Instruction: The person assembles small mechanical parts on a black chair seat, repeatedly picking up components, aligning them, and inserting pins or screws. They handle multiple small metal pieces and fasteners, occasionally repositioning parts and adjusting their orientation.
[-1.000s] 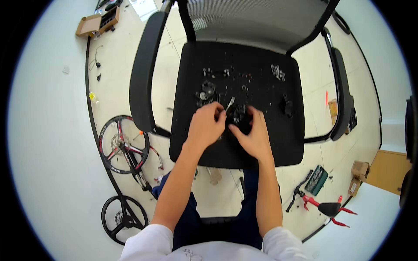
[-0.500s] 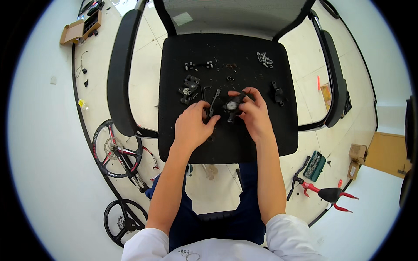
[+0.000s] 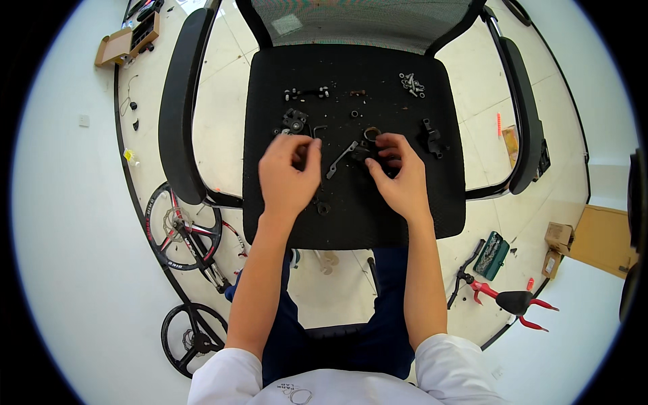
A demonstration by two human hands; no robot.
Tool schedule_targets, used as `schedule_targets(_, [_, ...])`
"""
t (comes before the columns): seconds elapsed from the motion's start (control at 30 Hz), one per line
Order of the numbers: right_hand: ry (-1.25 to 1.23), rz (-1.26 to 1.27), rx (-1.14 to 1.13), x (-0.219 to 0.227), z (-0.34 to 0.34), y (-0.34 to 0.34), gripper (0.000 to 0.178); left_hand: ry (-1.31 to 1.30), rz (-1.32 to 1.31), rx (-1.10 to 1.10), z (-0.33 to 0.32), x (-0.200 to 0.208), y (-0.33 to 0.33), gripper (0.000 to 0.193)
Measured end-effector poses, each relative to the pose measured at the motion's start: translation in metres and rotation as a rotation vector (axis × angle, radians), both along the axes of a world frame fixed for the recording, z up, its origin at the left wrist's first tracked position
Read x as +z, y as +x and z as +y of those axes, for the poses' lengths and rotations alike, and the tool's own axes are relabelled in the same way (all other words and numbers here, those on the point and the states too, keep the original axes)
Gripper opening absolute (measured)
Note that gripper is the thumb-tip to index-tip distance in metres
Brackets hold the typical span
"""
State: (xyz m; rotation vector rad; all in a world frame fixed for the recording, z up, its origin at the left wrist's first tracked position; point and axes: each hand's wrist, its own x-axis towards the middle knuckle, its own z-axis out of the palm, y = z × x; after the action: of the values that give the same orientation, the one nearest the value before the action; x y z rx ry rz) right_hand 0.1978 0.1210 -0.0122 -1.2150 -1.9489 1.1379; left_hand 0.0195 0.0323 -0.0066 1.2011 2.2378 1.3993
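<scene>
On the chair's black seat (image 3: 351, 216), my left hand (image 3: 287, 175) is closed, fingers curled beside a dark brake caliper (image 3: 295, 120); its fingertips are partly hidden. An L-shaped hex key (image 3: 318, 127) lies just past it. My right hand (image 3: 401, 175) has its thumb and fingers around a black brake caliper (image 3: 361, 152), partly covered by the hand. A round ring (image 3: 371, 133) shows at its far end. Between the hands lies a grey slotted bracket (image 3: 341, 160). Near my left wrist is a small dark round part (image 3: 322, 207).
Another black bracket (image 3: 432, 138) lies at the seat's right, with silver bolts (image 3: 412, 85) beyond it. A bar-shaped part with bolts (image 3: 306, 93) is far left. Armrests (image 3: 182, 108) flank the seat. Bicycle wheels (image 3: 192, 341) and a green toolbox (image 3: 491, 255) are on the floor.
My left hand has turned and moved away from the grey bracket, toward the caliper on the left. My right hand has lowered slightly with the caliper, which now sits at a different angle.
</scene>
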Motion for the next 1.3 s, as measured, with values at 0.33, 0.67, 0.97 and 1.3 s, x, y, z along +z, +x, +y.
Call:
schedule_targets(0.33, [0.523, -0.439, 0.319, -0.005, -0.025, -0.031, 0.047, -0.158, 0.201, -0.127, 0.007, -0.033, -0.025, 0.047])
schedule_targets(0.67, [0.545, -0.24, 0.048, -0.009, -0.001, -0.03, 0.013, -0.013, -0.441, 0.065, -0.001, -0.024, -0.044, 0.037])
schedule_targets(0.97, [0.534, -0.39, 0.094, -0.019, -0.026, -0.067, 0.043, -0.069, -0.419, -0.075, -0.011, -0.014, -0.041, 0.034])
schedule_targets(1.3, [0.446, -0.358, 0.151, -0.02, -0.013, -0.064, 0.015, -0.271, 0.069, -0.157, -0.04, -0.017, -0.002, 0.048])
